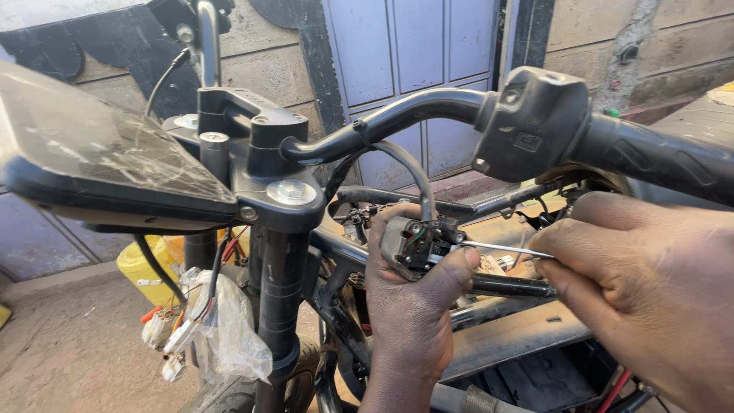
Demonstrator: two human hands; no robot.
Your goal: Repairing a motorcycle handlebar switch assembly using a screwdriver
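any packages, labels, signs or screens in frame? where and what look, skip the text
Instrument screen: upper left, ahead of the fork clamp; flat dark panel, black rim, dusty and scratched, unlit.
Clear plastic bag: lower left beside the fork tube; crumpled, around white wire connectors.
Yellow container: under the screen, partly hidden; rounded.
Small dark mark on the switch housing: upper right on the handlebar; too small to make out.
No signs.

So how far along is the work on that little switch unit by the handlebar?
Already open: the small grey switch housing shows its coloured wires. In hand: the left hand grips it while the right hand holds a thin metal screwdriver into it. Left: it hangs off the black handlebar, unmounted.
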